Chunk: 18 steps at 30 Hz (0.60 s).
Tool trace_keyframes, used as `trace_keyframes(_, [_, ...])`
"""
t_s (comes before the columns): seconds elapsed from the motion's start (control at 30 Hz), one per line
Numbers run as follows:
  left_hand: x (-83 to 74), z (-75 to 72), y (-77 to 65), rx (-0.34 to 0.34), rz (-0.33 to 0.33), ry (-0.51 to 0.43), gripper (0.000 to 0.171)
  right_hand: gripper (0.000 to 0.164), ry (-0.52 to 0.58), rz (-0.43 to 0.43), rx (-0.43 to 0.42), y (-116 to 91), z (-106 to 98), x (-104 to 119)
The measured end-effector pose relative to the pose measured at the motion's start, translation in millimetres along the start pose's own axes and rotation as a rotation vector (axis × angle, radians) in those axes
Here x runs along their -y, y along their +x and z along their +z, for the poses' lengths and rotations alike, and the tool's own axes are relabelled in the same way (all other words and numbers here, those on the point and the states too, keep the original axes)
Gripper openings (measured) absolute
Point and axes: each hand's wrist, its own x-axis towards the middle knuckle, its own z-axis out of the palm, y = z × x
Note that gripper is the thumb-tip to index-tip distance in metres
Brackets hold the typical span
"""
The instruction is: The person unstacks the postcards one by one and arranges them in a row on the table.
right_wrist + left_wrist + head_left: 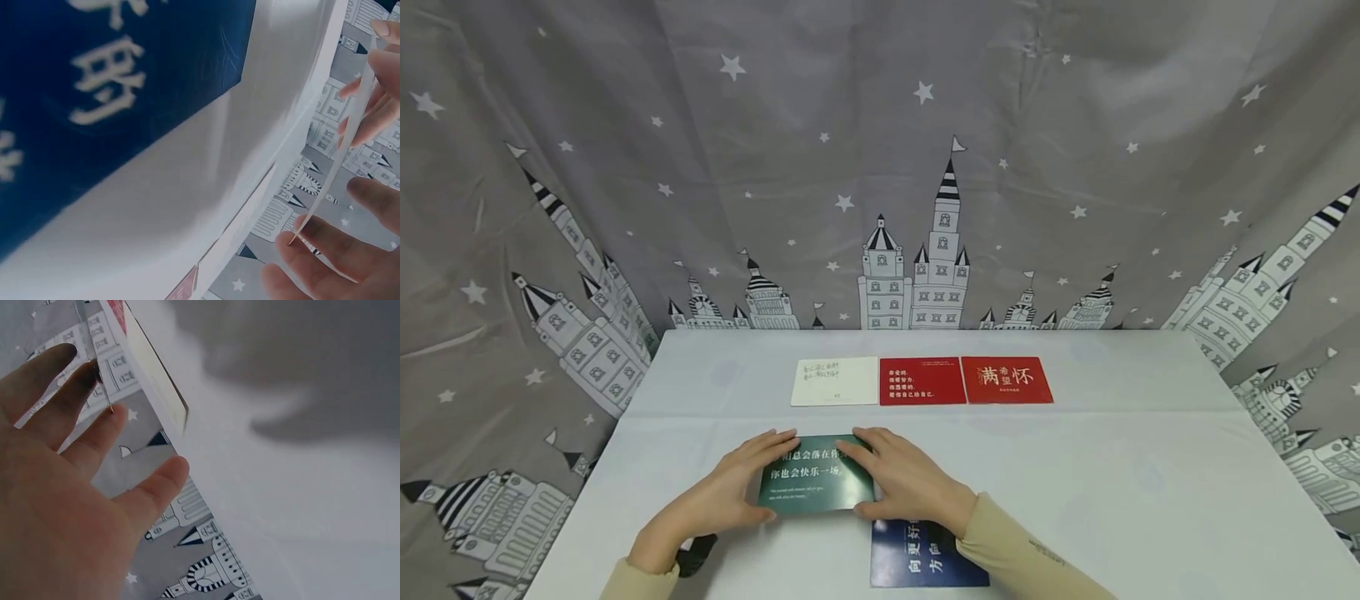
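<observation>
A green card (pixel 808 496) with white lettering is held above the table between both hands. My left hand (pixel 730 483) grips its left side, fingers at the upper corner and thumb at the lower one. On the opposite side my right hand (pixel 910 483) holds the card the same way, its index finger lying over part of the lettering. In the right wrist view the green card appears edge-on as a pale thin strip (pixel 340 150), between the fingertips of both hands. Below the right hand lies a dark blue card (pixel 891 558), partly covered by the right wrist.
Farther back on the white table (pixel 1120 483), a cream card with handwriting (pixel 850 392), a red card with several text lines (pixel 922 375) and another red card (pixel 1022 392) lie in a row. Behind the table hangs a grey curtain (pixel 790 167) printed with castles and stars.
</observation>
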Motion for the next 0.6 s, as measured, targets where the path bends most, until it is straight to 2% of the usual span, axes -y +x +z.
trace_keyframes(0.23, [15.3, -10.4, 0.0, 0.023, -0.070, -0.009, 0.091, 0.080, -0.048, -0.009, 0.011, 21.1, 6.2, 3.8])
trace_keyframes(0.43, [27.2, -18.6, -1.0, 0.023, -0.071, -0.023, 0.090, 0.078, -0.097, -0.009, 0.010, 35.3, 11.3, 8.3])
trace_keyframes(0.6, [34.9, -25.2, -2.4, 0.050, -0.096, -0.049, 0.091, 0.077, -0.146, -0.028, -0.017, 44.6, 16.4, 13.6])
